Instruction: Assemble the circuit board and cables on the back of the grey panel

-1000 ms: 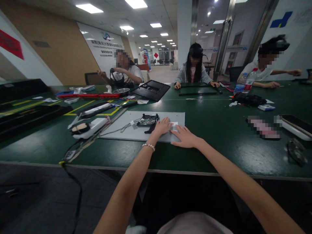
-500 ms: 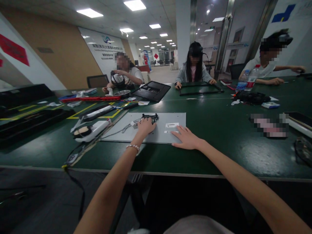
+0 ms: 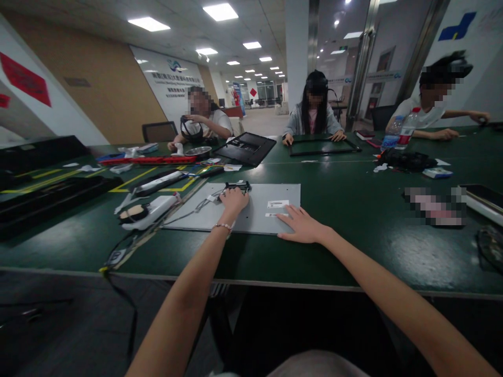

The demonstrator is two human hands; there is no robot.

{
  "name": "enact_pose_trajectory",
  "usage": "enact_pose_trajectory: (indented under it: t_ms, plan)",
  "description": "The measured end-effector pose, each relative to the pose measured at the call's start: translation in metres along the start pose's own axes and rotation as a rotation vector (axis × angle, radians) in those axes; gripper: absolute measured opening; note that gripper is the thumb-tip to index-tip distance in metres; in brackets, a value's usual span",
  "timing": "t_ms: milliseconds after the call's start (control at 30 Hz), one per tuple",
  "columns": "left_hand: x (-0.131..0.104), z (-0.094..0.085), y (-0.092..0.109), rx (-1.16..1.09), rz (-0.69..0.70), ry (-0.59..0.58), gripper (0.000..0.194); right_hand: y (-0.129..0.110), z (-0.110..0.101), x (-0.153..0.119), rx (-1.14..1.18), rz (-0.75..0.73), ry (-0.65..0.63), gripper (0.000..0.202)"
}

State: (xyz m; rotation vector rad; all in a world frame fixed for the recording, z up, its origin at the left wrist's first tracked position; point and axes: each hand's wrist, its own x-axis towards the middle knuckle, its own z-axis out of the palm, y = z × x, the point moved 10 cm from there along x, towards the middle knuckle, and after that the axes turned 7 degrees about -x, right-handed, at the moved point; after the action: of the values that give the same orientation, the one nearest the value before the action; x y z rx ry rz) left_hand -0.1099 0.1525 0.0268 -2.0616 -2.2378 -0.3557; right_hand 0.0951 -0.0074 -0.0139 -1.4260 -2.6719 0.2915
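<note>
A flat light-grey panel [image 3: 261, 222] lies on the green table in front of me, with two white labels near its right side. My left hand [image 3: 234, 199] is closed over a black bracket-like part [image 3: 243, 186] at the panel's far edge; its fingers partly cover that part. Thin grey cables [image 3: 200, 204] run from beside it leftward across the panel. Flat on the panel's right edge, next to the labels [image 3: 277, 203], rests my right hand [image 3: 302, 224], its fingers spread and holding nothing.
Left of the panel lie a white power strip [image 3: 157, 209] and a battery-like white pack [image 3: 161, 182]. Behind stands a black laptop-like shell [image 3: 249, 147]. Across the table a person holds a black frame [image 3: 326, 153]. Bottles [image 3: 406, 131] stand at the far right.
My left hand has slid slightly left, and the black bracket-like part has shifted left with it on the panel. My right hand stays in place.
</note>
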Motion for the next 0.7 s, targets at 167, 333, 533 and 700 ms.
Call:
enact_pose_trajectory:
  t_ms: [167,333,533,700]
  plan:
    - [-0.001,-0.018,-0.017,-0.034,0.03,-0.007,0.052,0.001,0.001,-0.002,0.0,-0.01,-0.005,0.084]
    - [0.004,-0.032,-0.071,0.084,-0.012,0.026,0.043,0.0,0.001,-0.005,-0.002,-0.017,-0.006,0.083]
    - [0.011,-0.021,-0.099,0.129,0.041,-0.122,0.041,-0.001,0.002,-0.005,-0.003,-0.022,-0.009,0.084]
    - [0.013,-0.018,-0.098,0.165,0.142,-0.161,0.041,-0.001,0.002,-0.006,-0.01,-0.031,0.001,0.084]
